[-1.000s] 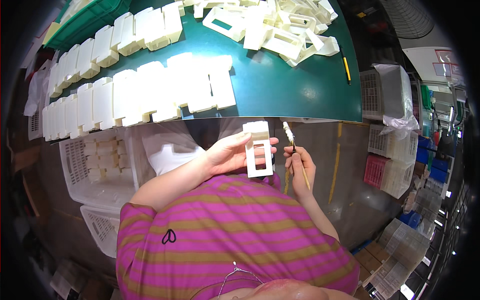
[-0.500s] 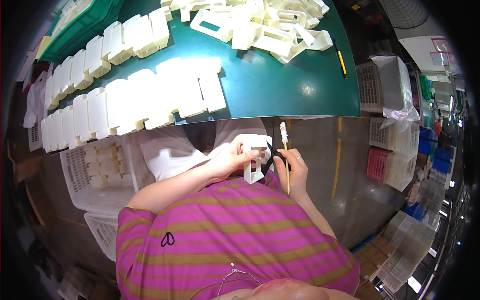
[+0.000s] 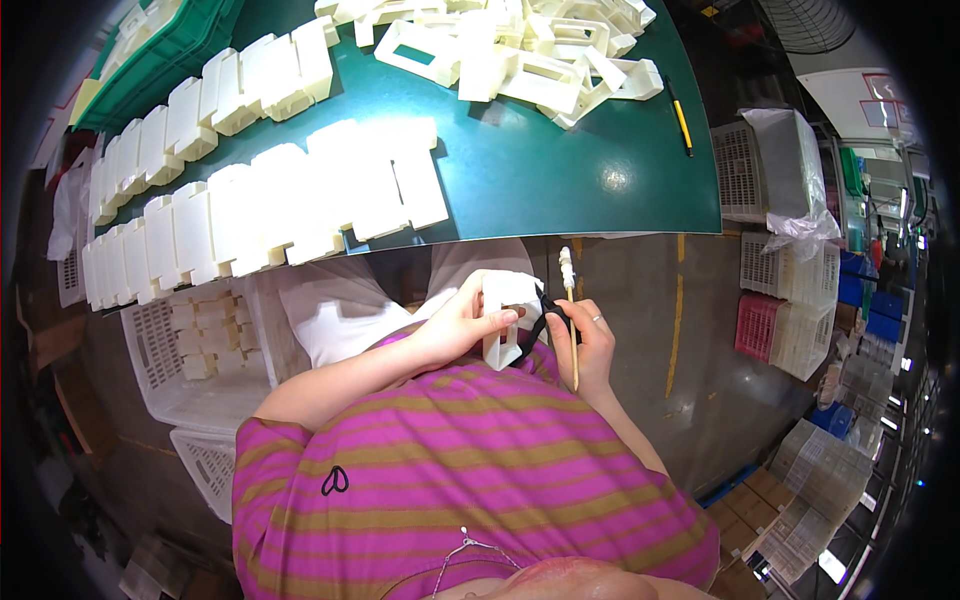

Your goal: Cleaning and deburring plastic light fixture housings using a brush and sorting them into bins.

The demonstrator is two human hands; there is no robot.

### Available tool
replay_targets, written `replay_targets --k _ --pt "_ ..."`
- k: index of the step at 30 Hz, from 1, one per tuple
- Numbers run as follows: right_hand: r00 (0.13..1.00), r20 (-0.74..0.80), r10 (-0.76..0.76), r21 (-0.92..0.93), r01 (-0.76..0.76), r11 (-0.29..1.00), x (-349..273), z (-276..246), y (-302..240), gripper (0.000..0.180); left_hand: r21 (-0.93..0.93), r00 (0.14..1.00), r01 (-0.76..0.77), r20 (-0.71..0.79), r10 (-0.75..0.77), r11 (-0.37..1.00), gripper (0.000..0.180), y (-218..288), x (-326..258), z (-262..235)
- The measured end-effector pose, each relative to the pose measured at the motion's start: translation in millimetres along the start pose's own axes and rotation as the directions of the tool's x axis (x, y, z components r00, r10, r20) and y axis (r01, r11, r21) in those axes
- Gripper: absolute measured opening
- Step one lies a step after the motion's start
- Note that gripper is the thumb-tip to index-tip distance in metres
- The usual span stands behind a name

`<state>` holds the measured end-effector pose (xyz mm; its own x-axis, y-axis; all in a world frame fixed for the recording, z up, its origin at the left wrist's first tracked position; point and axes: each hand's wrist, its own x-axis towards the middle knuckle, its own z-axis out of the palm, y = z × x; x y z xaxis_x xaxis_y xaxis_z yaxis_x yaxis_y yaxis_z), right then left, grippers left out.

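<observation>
Close to the chest, the left hand (image 3: 455,325) grips one white plastic frame (image 3: 508,315) while the right hand (image 3: 590,335) closes around one thin wooden brush (image 3: 570,310), with the green table (image 3: 560,170) beyond bearing two rows of frames.

A dark green worktable (image 3: 560,170) spans the top, over a grey concrete floor (image 3: 690,390) marked with a yellow painted line (image 3: 676,330). White perforated plastic crates (image 3: 775,170) stand stacked at right.
</observation>
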<state>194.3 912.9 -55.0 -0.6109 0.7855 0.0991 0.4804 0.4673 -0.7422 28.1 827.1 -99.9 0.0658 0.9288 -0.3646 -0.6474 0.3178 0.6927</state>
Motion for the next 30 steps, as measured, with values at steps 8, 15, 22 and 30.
replay_targets --k 8,15,22,30 --pt "0.978 0.111 0.177 -0.054 -0.171 0.984 0 -3 41 0.011 0.129 0.977 -0.182 0.137 0.164 0.975 0.047 16 -3 10" --pt "0.993 -0.106 -0.046 0.579 0.099 0.81 -4 -19 5 0.053 -0.011 0.997 -0.032 0.067 0.032 0.999 0.05 -2 2 -3" --pt "0.942 0.101 0.321 0.631 -0.31 0.711 7 -7 14 0.05 0.343 0.943 -0.3 -0.035 0.331 0.89 0.054 7 -6 2" --pt "0.999 0.012 0.035 0.809 -0.03 0.587 5 -2 1 0.053 0.338 0.956 -0.22 -0.113 0.271 0.915 0.059 11 -9 3"
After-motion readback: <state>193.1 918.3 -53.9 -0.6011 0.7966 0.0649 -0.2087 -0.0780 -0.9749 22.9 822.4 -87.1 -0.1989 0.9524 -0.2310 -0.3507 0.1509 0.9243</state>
